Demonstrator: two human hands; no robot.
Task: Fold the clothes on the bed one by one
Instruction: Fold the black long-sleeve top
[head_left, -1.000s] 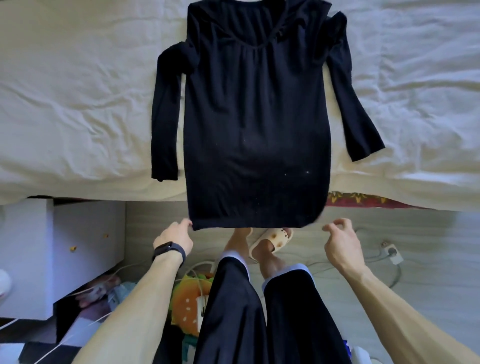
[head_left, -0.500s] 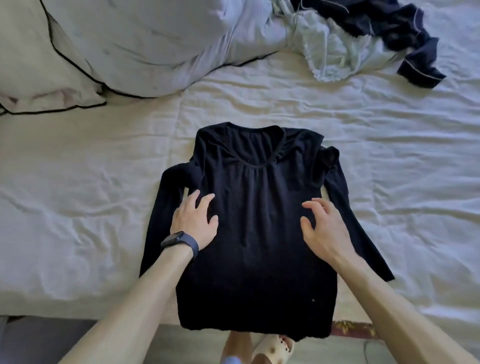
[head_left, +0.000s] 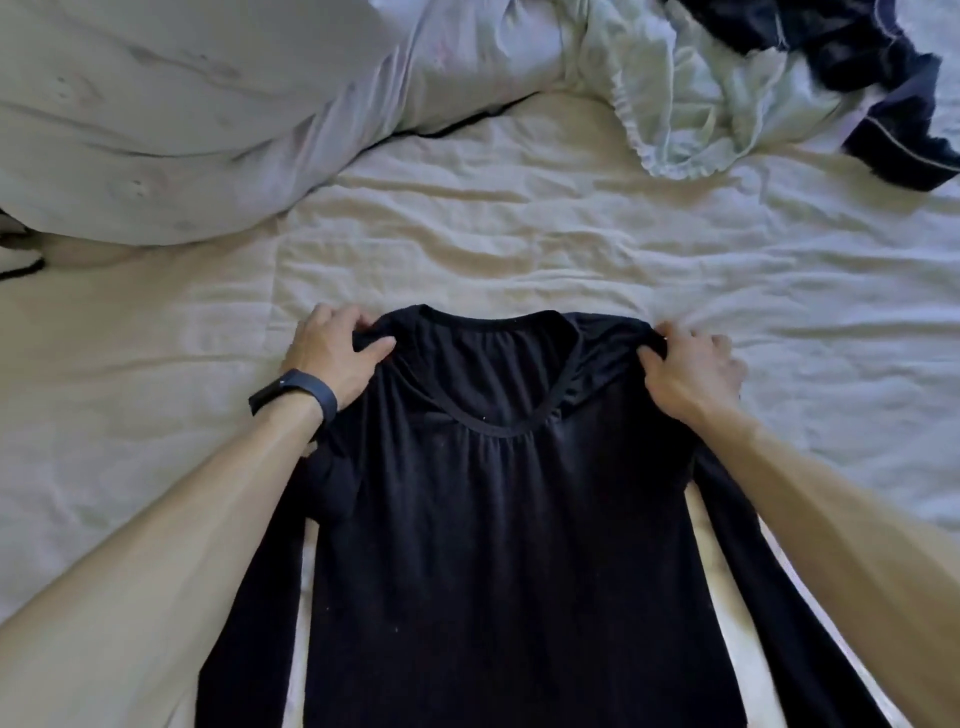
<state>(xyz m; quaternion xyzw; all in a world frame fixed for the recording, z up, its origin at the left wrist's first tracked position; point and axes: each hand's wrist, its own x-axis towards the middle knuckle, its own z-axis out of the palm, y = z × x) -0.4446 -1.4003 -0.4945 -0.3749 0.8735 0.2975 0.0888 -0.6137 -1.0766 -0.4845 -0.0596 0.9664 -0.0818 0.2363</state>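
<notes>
Black long-sleeved top (head_left: 498, 545) lies face up on the bed sheet (head_left: 519, 244), neckline at the far end. The hem runs off the bottom of the view, so I can't tell where that edge sits.

Left hand (head_left: 332, 358) grips a bunch of fabric at the left shoulder seam: fingers curled over the far edge, thumb on top. There is a dark wristband (head_left: 293, 397) on that wrist. Right hand (head_left: 691, 374) does the same at the right shoulder, with fabric pinched under curled fingers. The cloth between them is slack and gathered below the collar.

Left sleeve (head_left: 249, 623) lies along the body with a strip of sheet showing between them, bunched near the armpit. Right sleeve (head_left: 779, 623) angles outward under the right forearm, also with a gap to the body.

Room:
- Bare wrinkled sheet beyond the neckline, and wide bare sheet on both sides.
- Far left: bulky pale duvet (head_left: 182, 119), well apart from the top.
- Far right: crumpled pale green garment (head_left: 691, 104) with a dark navy garment (head_left: 857, 67) touching it. Both are well apart from the right hand.
</notes>
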